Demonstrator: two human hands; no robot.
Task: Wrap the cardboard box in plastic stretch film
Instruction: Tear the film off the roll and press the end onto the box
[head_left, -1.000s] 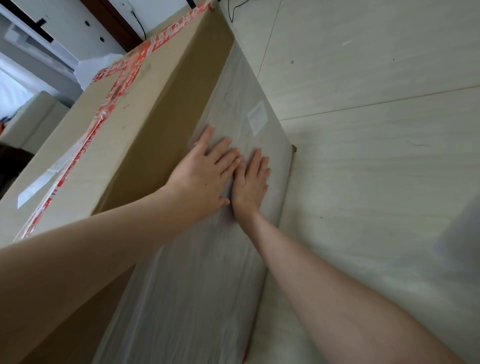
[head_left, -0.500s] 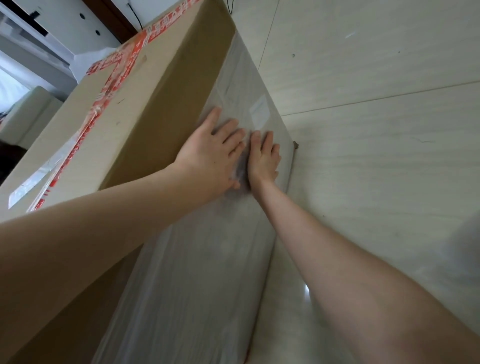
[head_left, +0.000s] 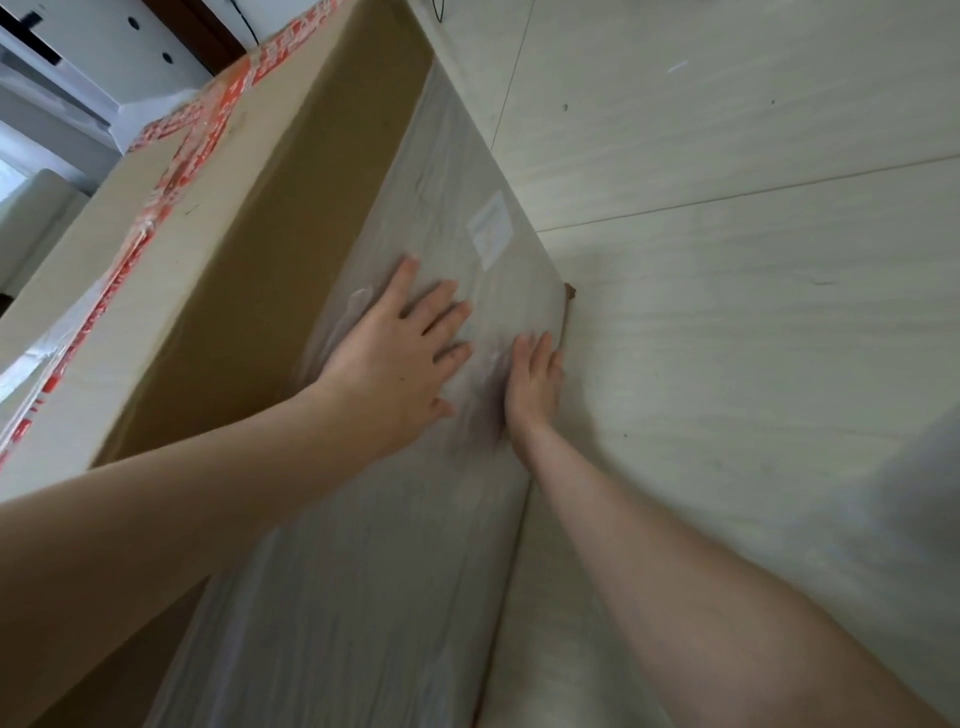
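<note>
**Hands spread apart while smoothing stretch film onto a large box**

Two bare forearms reach in from the near edge toward the side of a big box. Half a second earlier the two hands lay side by side, fingers almost touching; now they have drawn apart, with a patch of wrinkled film between them. Judged from this, the person is pressing the wrap flat so it clings, not laying a new turn.

The left hand lies flat with fingers splayed and released, palm against the film, gripping nothing. The right hand sits lower on the panel, just right of the left hand, also flat and open, its fingertips close to the panel's bottom edge where it meets the floor.

Under both palms is the thin, cloudy, translucent plastic stretch film, faintly streaked and creased, covering the lower band of the side panel. Above the left hand, the upper band of the large rectangular brown cardboard box is bare, matte and smooth. Beyond the fingertips a small pale rectangular label shows through the film. Farther left, glossy red-and-white printed packing tape crosses the box top. To the right of the right hand stretches the pale wood-grain plank floor.
</note>
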